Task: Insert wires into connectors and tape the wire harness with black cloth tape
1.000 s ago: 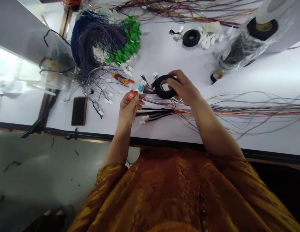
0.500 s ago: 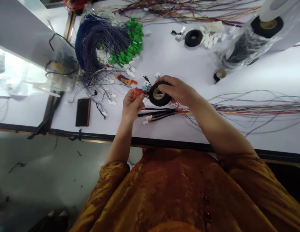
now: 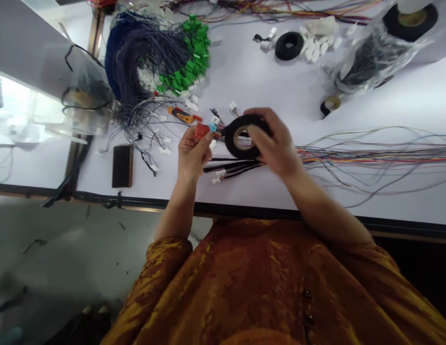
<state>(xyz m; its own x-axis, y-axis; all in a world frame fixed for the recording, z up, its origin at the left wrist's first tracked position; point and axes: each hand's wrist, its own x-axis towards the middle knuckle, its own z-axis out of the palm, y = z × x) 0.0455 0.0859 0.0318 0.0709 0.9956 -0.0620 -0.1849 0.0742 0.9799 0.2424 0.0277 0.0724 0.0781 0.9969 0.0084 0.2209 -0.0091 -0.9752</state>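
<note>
My left hand point(image 3: 193, 154) pinches a red connector point(image 3: 202, 130) between thumb and fingers. Just right of it, my right hand point(image 3: 275, 141) grips a roll of black tape point(image 3: 230, 143), its ring facing up toward me. A dark strip runs from the roll to the wires behind the red connector. A light blue connector point(image 3: 213, 127) and white connectors sit close behind my left fingertips. Below the roll, several black-wrapped wire branches point(image 3: 230, 166) lie on the table, with white plugs point(image 3: 220, 173) at their ends. The long wire bundle point(image 3: 352, 157) stretches off to the right.
A coil of dark blue wires point(image 3: 125, 62) with green connectors point(image 3: 197, 48) lies at the back left. Nearby are an orange cutter point(image 3: 180, 115) and a phone point(image 3: 122, 166). Another black tape roll point(image 3: 289, 46) and plastic-wrapped tape rolls point(image 3: 367, 60) stand at the back right.
My right hand has turned and shifted slightly right with the tape roll. The left hand keeps its hold on the red connector, a little further left. The view has shifted slightly.
</note>
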